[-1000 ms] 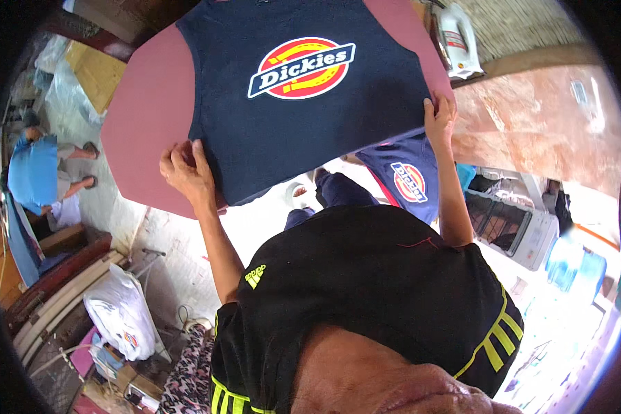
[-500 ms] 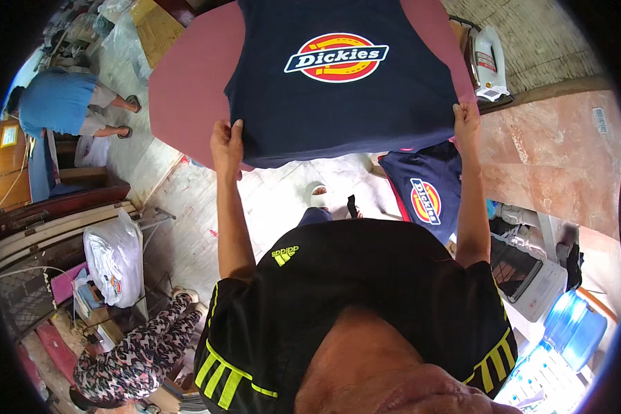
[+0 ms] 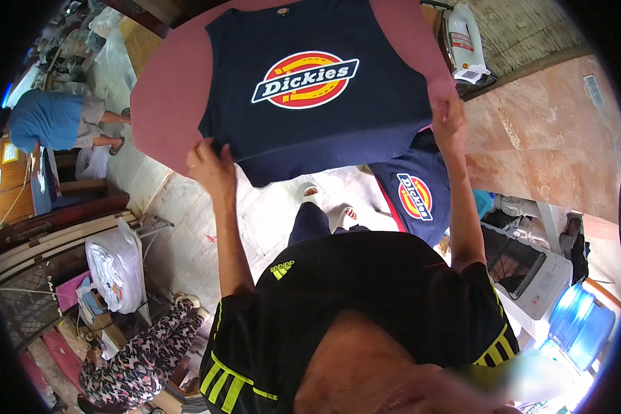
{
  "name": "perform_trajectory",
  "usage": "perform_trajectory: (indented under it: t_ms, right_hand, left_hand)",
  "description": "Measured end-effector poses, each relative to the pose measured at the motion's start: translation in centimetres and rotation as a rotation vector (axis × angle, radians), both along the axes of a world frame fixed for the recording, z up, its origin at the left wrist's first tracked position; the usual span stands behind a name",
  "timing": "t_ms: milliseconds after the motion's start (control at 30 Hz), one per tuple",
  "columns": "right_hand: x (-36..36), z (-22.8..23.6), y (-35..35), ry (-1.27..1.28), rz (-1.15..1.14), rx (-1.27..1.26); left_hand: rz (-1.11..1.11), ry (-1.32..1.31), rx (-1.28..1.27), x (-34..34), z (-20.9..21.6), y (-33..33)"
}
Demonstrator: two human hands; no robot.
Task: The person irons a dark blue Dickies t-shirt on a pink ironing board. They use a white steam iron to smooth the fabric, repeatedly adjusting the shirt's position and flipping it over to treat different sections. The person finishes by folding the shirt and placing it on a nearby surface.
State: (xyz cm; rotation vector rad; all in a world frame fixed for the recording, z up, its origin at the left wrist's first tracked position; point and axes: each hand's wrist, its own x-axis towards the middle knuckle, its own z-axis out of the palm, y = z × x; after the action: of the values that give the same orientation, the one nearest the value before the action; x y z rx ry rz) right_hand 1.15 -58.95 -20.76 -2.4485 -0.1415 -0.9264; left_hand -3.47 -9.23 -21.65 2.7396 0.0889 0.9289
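Clock is the worker's, 12 straight ahead. Iron with a white plastic loop handle at 1–2, tight against the edge of the mauve cloth-covered tabletop with rounded corners. It crowds that side, as far as I can see. Tan-pink marbled panel between 2 and 3. White boxy appliance with dark window between 3 and 4, blue translucent water jug at 4. Second navy garment, red trim, oval emblem, sits off the tabletop's near edge, just beside the right forearm. White cloth bundle in clear plastic between 8 and 9. Co-worker in blue top between 9 and 10, another person in patterned clothes between 7 and 8, both well apart.

Navy sleeveless cloth top, red-yellow oval emblem, at 12, emblem up on the tabletop, hem drooping over the near edge.

Both arms reach forward. Left hand at the top's 8, fingers loosely bent; right hand at its 3–4, fingers curled in. Can't tell whether either pinches cloth.
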Motion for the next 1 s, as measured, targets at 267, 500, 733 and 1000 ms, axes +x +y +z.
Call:
perform_trajectory:
  t_ms: [267, 500, 733, 1000]
  right_hand:
    - [7.4, -0.7, 6.0, 0.086, 0.004, -0.187]
    - [18.2, -0.2, 13.8, 0.113, 0.306, -0.139]
    - [25.0, -0.1, 15.3, 0.257, 0.05, -0.334]
    - [33.3, -0.1, 9.7, 0.019, 0.404, -0.141]
  left_hand:
    - [-0.183, 0.17, 0.097, 8.6, -0.3, -4.1]
    - [-0.346, 0.094, 0.033, 23.4, -0.9, -3.4]
    - [-0.294, 0.179, 0.149, 30.9, 0.2, -2.5]
    - [-0.918, 0.178, -0.207, 28.6, 4.0, -17.3]
